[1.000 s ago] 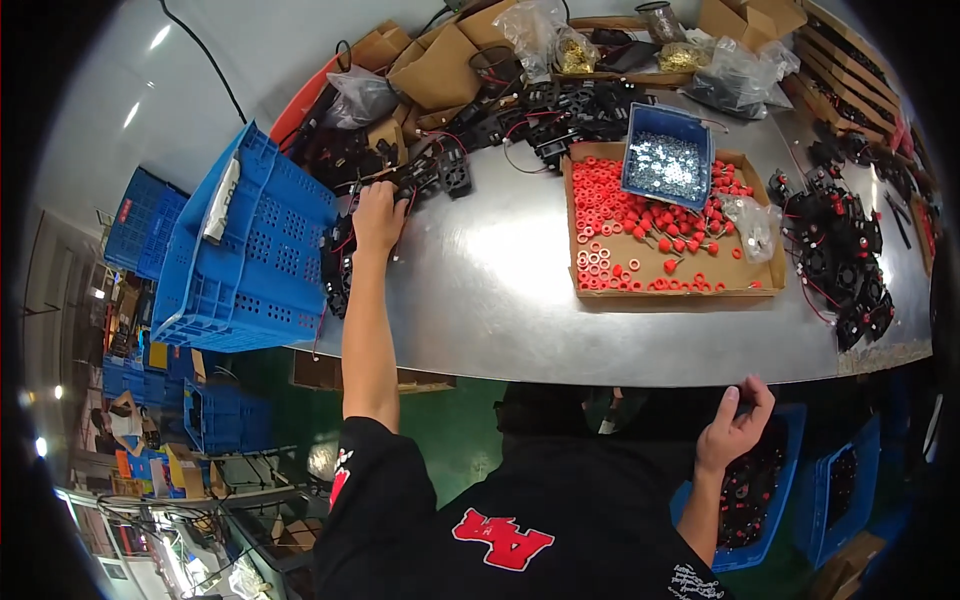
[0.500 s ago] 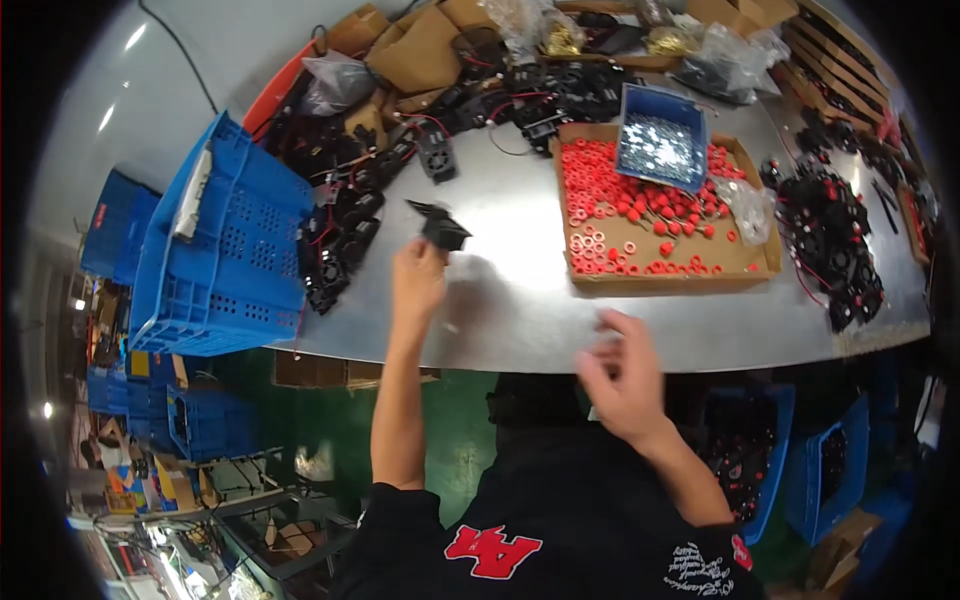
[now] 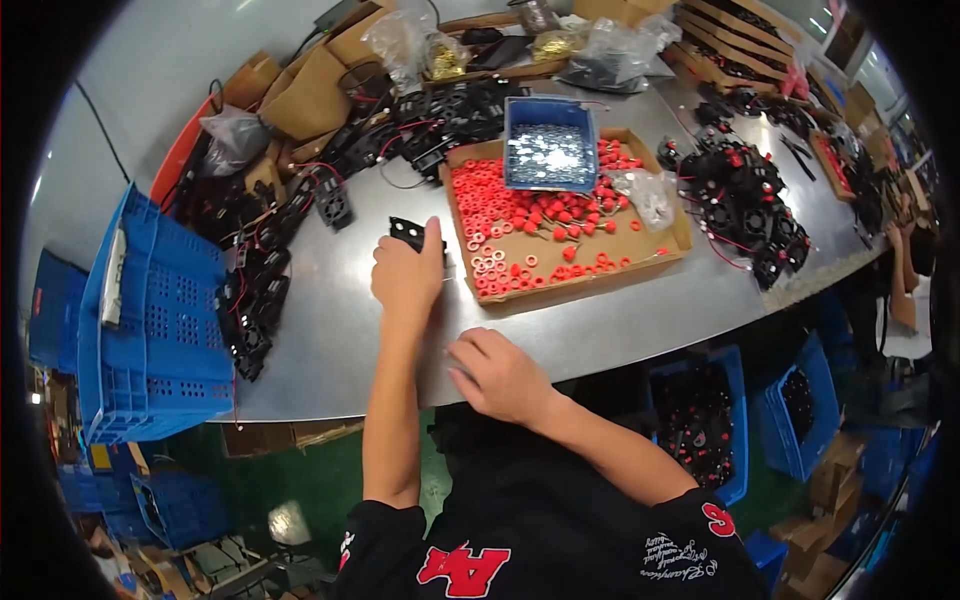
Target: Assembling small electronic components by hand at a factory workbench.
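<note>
Grey metal tabletop (image 3: 330,330) carries the work. Left hand (image 3: 408,275) rests on it, fingers curled over a small black square fan part (image 3: 408,233); the part sits on the tabletop under the fingertips, thumb up along its right edge. Grip reads as closed around the part.

Right hand (image 3: 500,375) lies nearer the body, below and right of the left hand, at the tabletop's near edge. Fingers bent loosely, knuckles up; whether anything is pinched beneath cannot be told.

Just right of the left hand: shallow brown cardboard tray (image 3: 660,255), near corner almost touching the thumb. Inside it, loose red rubber rings and plugs (image 3: 530,225), plus a few pale rings toward the near corner. Blue plastic bin of small silvery metal pieces (image 3: 549,155) sits in the tray's far part. Crumpled clear plastic bag (image 3: 650,195) lies at the tray's right side.

Left of the left hand: row of black fan units with red wires (image 3: 255,300) trailing along the tabletop, and beyond them a large blue perforated plastic crate (image 3: 160,320) at the tabletop's left end. Beyond the left hand, more black fans heaped with brown cardboard boxes (image 3: 310,90). Far right of both hands: another cluster of black fans (image 3: 750,200).
</note>
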The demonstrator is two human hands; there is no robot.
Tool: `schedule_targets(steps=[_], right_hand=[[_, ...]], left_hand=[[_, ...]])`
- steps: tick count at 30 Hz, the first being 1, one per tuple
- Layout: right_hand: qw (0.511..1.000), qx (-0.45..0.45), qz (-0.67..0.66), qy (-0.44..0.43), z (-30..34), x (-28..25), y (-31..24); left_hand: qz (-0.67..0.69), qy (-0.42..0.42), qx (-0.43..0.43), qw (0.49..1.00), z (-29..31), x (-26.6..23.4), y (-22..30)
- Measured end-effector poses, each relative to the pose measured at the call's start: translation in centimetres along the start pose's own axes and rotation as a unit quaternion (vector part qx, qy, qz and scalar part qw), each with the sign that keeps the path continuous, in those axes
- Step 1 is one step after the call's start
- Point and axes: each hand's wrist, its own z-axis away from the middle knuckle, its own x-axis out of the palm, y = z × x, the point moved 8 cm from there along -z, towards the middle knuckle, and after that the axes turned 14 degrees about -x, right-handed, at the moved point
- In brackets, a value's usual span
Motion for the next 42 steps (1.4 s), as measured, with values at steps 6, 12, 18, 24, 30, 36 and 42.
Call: schedule_targets(steps=[6,12,18,24,30,36,42], right_hand=[[0.996,0.002,0.026,0.085,1.1,-5.1,0.5],[0.951,0.126,0.257,0.119,-0.3,-18.1,10.2],[0.952,0.192,0.232,-0.051,0.6,-17.7,15.7],[0.937,0.309,-0.063,0.147,1.6,-15.6,8.6],[0.976,0.112,-0.17,0.071,1.8,-8.1,0.4],[0.984,0.121,-0.121,0.057,-1.3,-8.5,3.4],[0.971,0.183,0.125,-0.086,-4.6,-7.8,11.2]], left_hand=[[0.014,-0.097,0.056,0.994,-0.5,-0.9,-3.0],[0.254,-0.228,-0.042,0.939,3.3,-2.4,-10.0],[0.704,-0.47,-0.249,0.471,9.4,-1.6,-8.6],[0.672,-0.479,-0.182,0.534,14.5,2.1,-7.6],[0.575,-0.467,-0.158,0.653,17.0,3.7,-6.4],[0.637,-0.448,-0.179,0.602,15.5,3.1,-8.4],[0.629,-0.383,-0.16,0.657,14.6,2.1,-8.9]])
